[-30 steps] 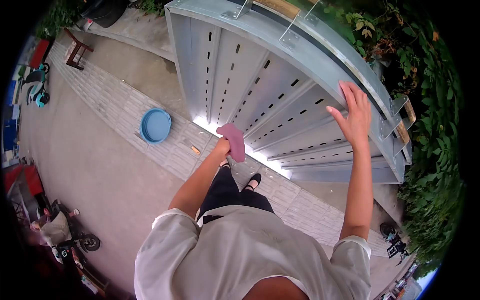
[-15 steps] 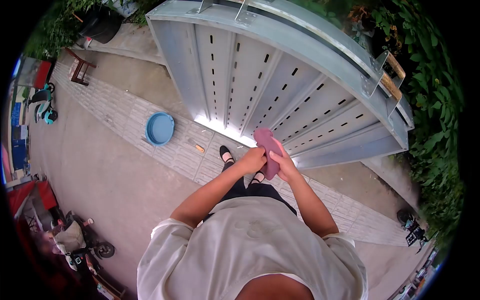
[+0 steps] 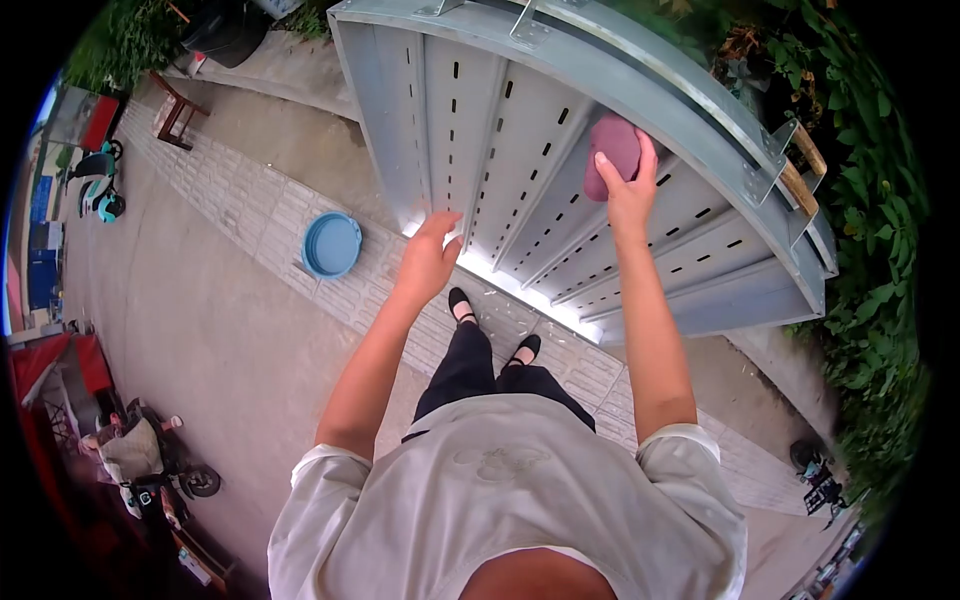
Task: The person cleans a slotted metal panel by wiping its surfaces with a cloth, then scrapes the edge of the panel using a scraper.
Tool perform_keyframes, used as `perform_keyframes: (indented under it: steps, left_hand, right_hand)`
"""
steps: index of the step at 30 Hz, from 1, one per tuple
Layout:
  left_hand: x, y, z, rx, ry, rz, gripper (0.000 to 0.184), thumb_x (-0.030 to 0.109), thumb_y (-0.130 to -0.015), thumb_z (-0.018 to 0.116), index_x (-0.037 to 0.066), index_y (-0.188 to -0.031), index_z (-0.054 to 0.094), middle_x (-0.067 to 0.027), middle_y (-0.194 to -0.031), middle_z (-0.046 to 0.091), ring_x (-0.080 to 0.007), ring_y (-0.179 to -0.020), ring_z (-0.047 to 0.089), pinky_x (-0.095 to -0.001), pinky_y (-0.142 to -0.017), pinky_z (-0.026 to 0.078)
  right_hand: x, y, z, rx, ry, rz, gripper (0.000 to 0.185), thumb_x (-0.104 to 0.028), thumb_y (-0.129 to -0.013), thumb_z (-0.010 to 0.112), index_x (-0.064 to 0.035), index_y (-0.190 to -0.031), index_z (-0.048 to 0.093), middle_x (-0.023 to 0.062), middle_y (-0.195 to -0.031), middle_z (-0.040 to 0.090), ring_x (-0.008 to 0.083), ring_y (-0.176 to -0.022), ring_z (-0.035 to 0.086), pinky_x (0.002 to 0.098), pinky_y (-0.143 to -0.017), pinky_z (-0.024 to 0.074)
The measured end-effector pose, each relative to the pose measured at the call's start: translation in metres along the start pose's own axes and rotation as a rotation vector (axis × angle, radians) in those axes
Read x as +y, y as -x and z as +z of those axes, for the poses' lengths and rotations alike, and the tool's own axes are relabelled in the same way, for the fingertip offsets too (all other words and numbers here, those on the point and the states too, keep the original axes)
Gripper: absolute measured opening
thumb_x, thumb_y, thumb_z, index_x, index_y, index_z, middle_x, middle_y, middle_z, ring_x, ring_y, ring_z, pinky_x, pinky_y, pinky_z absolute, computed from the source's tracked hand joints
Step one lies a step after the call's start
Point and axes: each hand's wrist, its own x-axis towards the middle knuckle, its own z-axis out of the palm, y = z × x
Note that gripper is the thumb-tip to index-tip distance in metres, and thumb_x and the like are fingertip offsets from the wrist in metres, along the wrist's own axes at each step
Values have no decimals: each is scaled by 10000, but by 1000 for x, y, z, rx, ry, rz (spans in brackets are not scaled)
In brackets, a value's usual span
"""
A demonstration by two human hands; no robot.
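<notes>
My right hand (image 3: 630, 195) grips a folded purple cloth (image 3: 612, 150), thumb on its near side and fingers along its right edge. The cloth lies over the upper part of a large grey metal panel (image 3: 470, 160) with ribs and rows of dark slots; whether it presses on the surface I cannot tell. My left hand (image 3: 430, 258) is empty, its fingers stretched out by the panel's lower left edge. Contact between that hand and the metal is not clear.
A round blue basin (image 3: 332, 245) stands on the paving to the left. Wooden-gripped handles (image 3: 800, 175) stick out from the panel's right end. Leafy plants (image 3: 880, 220) grow beyond it. A wooden chair (image 3: 178, 115) and parked scooters (image 3: 150, 465) are farther off.
My hands have separated. The right one has carried the purple cloth up and right over the panel, while the left has let go and moved left. An orange-handled item on the paving is now hidden.
</notes>
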Motion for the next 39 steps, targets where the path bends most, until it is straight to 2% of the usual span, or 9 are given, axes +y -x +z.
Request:
perform_keyframes:
  steps: [7, 17, 20, 23, 26, 29, 32, 37, 39]
  left_hand:
    - [-66, 90, 24, -250, 51, -231, 280, 13, -819, 597, 10, -1099, 585, -149, -1082, 605, -251, -922, 631, -323, -726, 521]
    - [-103, 84, 20, -216, 84, -303, 272, 16, -831, 596, -5, -1102, 598, -164, -1042, 626, -242, -851, 650, -316, -709, 527]
    - [-93, 73, 25, -279, 105, -303, 270, 22, -836, 594, -8, -1104, 596, -166, -1032, 632, -243, -853, 652, -318, -716, 525]
    - [-83, 71, 27, -314, 135, -315, 264, 30, -840, 592, -6, -1102, 597, -165, -1022, 638, -244, -855, 654, -321, -723, 523]
    - [-84, 71, 27, -321, 101, -291, 260, 37, -842, 593, -2, -1099, 600, -161, -1016, 644, -246, -854, 656, -321, -731, 522]
    - [-81, 64, 32, -321, 71, -240, 262, 42, -842, 597, 0, -1101, 601, -158, -1010, 649, -242, -851, 657, -315, -734, 521]
    - [-75, 62, 34, -313, 109, -233, 269, 47, -843, 601, 1, -1108, 599, -155, -1008, 653, -232, -847, 657, -309, -735, 520]
    - [-72, 62, 49, -369, 114, -249, 278, 49, -842, 606, 0, -1116, 597, -145, -1003, 661, -214, -834, 655, -302, -734, 516]
    - [-65, 63, 49, -373, 139, -246, 275, 46, -840, 607, -2, -1111, 599, -144, -1006, 663, -210, -832, 655, -298, -732, 515]
  right_hand:
    - [83, 31, 80, 76, 241, 14, 583, -177, -810, 663, -28, -1296, 379, 198, -1263, 407, 370, -1193, 408, 420, -1015, 332]
    - [188, 115, 123, -329, 362, 737, 553, -119, -812, 675, 27, -1268, 398, 191, -1184, 529, 366, -1095, 523, 425, -947, 409]
    - [216, 116, 107, -108, -361, 1179, 500, -179, -869, 630, -15, -1286, 407, 155, -1189, 555, 339, -1069, 551, 448, -922, 455]
    - [226, 101, 71, 213, -932, 1158, 472, -158, -905, 586, -19, -1311, 390, 118, -1230, 532, 284, -1097, 539, 459, -908, 475]
    - [166, 72, 29, 262, -1614, 1080, 439, -116, -911, 567, -20, -1304, 396, 126, -1254, 501, 272, -1133, 508, 454, -943, 455]
    - [85, 41, 13, 399, -1645, 791, 421, -106, -905, 578, -25, -1282, 410, 134, -1288, 460, 266, -1158, 479, 446, -966, 442]
    - [1, 8, 0, 365, -929, 327, 397, -91, -888, 598, -13, -1236, 425, 122, -1315, 440, 270, -1174, 468, 417, -978, 425]
    - [42, 9, 5, 115, 477, -163, 465, 6, -744, 688, -46, -1152, 471, 165, -1281, 459, 357, -1117, 486, 400, -962, 407]
    - [76, 31, 13, -13, 591, -188, 473, 14, -697, 715, -70, -1114, 506, 194, -1249, 463, 396, -1071, 479, 416, -918, 440]
